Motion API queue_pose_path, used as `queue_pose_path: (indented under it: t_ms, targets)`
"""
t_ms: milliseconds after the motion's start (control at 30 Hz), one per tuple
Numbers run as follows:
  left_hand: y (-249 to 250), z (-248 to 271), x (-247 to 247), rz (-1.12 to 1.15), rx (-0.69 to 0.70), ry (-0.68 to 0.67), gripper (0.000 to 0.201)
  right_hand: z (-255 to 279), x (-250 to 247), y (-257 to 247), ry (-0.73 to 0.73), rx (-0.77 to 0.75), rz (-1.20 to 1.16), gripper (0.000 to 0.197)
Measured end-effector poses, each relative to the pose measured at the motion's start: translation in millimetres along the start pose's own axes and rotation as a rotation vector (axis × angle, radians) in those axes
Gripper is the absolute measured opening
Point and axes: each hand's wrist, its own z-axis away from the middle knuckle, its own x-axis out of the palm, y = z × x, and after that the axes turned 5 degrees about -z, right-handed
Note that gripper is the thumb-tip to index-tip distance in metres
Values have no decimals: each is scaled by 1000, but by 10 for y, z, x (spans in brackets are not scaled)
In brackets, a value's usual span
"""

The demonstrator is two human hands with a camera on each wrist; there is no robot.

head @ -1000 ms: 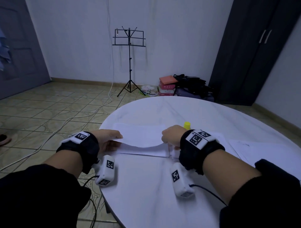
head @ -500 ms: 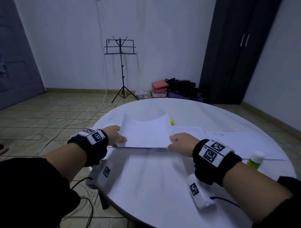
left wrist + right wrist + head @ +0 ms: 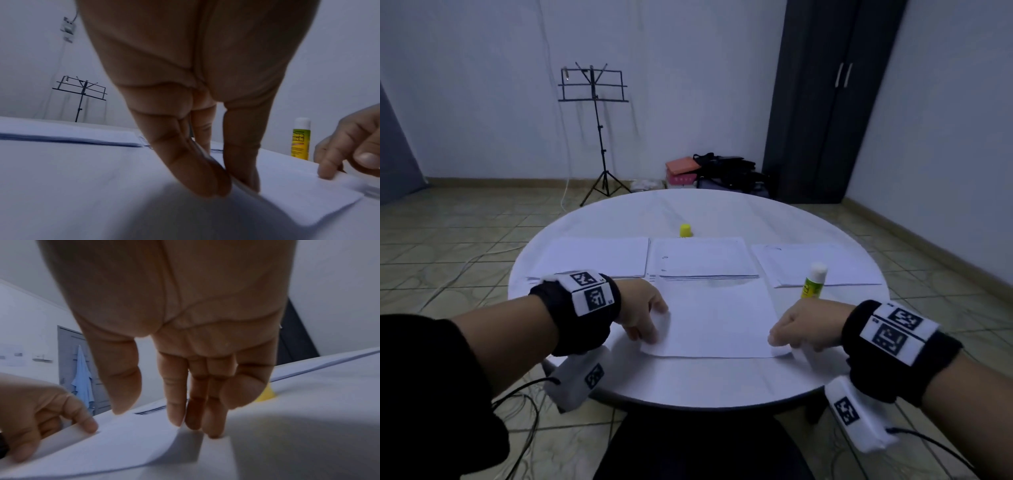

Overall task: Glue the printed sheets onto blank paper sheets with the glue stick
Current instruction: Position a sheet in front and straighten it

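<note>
A white sheet (image 3: 717,318) lies almost flat on the round white table (image 3: 688,380), in front of the middle paper stack (image 3: 702,257). No print shows on its upper face. My left hand (image 3: 654,329) pinches its near left corner between thumb and fingers (image 3: 205,175). My right hand (image 3: 779,337) pinches the near right corner, which curls up slightly (image 3: 144,439). The glue stick (image 3: 814,281) stands upright and uncapped just beyond my right hand. Its yellow cap (image 3: 685,230) sits behind the middle stack.
A left paper stack (image 3: 589,257) and a right paper stack (image 3: 822,265) flank the middle one. Beyond the table are a music stand (image 3: 595,130), bags and boxes (image 3: 709,171) and a dark wardrobe (image 3: 832,102). Cables hang from my wrist cameras below the table edge.
The sheet, held up over the left stack a second ago, has come right and toward me and is now down on the table. Both hands moved with it.
</note>
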Motion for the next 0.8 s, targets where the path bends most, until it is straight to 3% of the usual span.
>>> queue_pose_path:
  t_ms: [133,233,367,467,567,700,800]
  targets:
    - [118,6,50,-117,-14,-42,74,-14,-113,181,34,94,80,29]
    - [135,14,71,-199,-44,-47,80,-68,-223,304,108,182,-1,26]
    - [124,17,72,-191,-48,-41,82,-180,-293,365,198,190,-216,45]
    - [116,28,78,-178,-45,-32,80,-271,-295,323,203,158,-290,32]
    - [102,28,92,-160,-47,-25,79,-310,-301,181,245,97,-135,14]
    - [82,54,113,-211,-41,8,79,-346,-259,-179,280,-21,-48,16]
    - [77,105,115,-339,-16,37,78,-403,-171,-483,322,-101,-69,33]
